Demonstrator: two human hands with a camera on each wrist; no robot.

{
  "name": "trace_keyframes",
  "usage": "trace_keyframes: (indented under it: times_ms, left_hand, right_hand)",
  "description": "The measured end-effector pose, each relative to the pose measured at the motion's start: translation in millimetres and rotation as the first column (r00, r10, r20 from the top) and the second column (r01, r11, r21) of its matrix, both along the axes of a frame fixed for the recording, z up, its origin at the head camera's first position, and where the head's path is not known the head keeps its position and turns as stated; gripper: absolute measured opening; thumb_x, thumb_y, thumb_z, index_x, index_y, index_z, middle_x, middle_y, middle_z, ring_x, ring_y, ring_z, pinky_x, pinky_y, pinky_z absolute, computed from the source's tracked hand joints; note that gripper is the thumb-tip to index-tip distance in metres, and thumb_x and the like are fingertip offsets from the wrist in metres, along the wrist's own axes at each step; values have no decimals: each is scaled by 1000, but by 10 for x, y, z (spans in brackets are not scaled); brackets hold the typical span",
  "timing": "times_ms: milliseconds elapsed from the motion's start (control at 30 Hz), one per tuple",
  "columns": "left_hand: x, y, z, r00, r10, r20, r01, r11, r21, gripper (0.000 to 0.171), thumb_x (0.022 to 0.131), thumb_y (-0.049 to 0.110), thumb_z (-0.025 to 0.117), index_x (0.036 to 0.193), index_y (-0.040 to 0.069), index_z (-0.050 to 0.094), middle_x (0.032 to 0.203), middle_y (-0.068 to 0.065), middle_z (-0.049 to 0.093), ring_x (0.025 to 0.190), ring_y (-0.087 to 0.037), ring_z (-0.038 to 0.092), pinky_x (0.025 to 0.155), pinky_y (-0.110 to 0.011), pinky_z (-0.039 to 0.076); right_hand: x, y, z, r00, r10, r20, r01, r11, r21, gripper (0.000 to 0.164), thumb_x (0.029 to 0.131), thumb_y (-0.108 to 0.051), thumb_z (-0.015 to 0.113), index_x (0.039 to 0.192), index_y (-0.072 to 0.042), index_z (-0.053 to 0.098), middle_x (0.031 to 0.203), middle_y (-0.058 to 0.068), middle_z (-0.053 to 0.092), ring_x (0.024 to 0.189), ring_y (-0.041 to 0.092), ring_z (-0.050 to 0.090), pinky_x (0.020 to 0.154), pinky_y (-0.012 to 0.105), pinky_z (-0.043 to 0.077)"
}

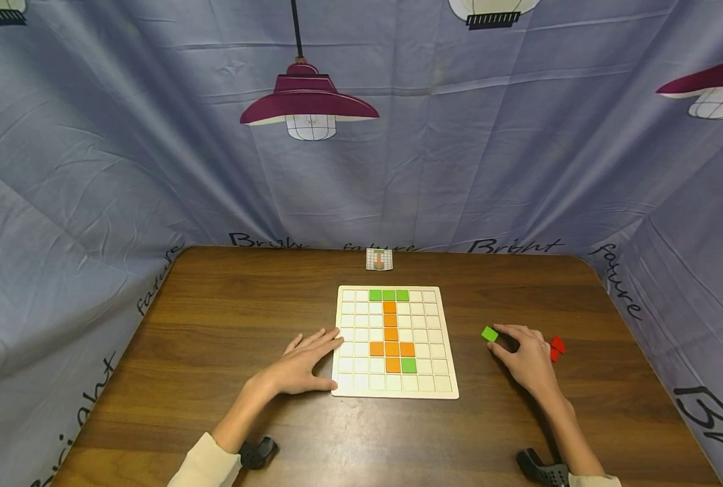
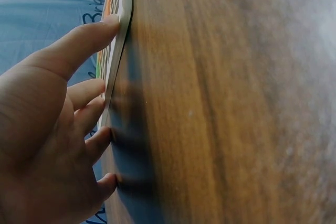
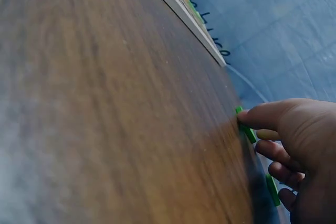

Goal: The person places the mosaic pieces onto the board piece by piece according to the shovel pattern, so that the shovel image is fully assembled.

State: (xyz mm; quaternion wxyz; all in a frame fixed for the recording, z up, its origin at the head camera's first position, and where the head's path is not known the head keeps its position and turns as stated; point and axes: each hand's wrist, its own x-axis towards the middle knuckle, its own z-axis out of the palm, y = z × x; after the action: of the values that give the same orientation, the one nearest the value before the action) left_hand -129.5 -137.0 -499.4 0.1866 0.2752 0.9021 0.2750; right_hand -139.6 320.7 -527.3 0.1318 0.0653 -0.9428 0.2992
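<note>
A square white grid board [image 1: 425, 384] lies on the table with green tiles [image 1: 389, 295] in its far row. Orange tiles [image 1: 391, 334] form a column and a short crossbar, and one green tile [image 1: 408, 365] sits at the near right. My left hand [image 1: 297, 365] rests at the board's left edge, fingers spread and thumb at the near corner. Right of the board, my right hand [image 1: 527, 355] pinches a loose green tile [image 1: 490, 334] between thumb and finger, close to the tabletop. Another green piece [image 3: 273, 190] shows beneath its other fingers in the right wrist view.
Red pieces [image 1: 557, 348] lie just right of my right hand, partly covered by it. A small pattern card [image 1: 379, 260] is at the table's far edge. Behind the wooden table [image 1: 239, 291] hangs a blue printed curtain [image 1: 398, 189].
</note>
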Motion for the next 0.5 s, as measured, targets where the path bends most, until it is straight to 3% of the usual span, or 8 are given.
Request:
trace_keyframes:
  times_ms: [500]
  left_hand:
    - [-4,2,15,1000,0,6,0,1000,0,82,88,37,75,157,14,35,164,-6,23,150,-32,15,115,-63,4]
  right_hand:
    - [-41,-20,25,999,12,34,-12,1000,-23,33,84,-7,77,114,4,72,114,29,66,105,51,50,79,55,31]
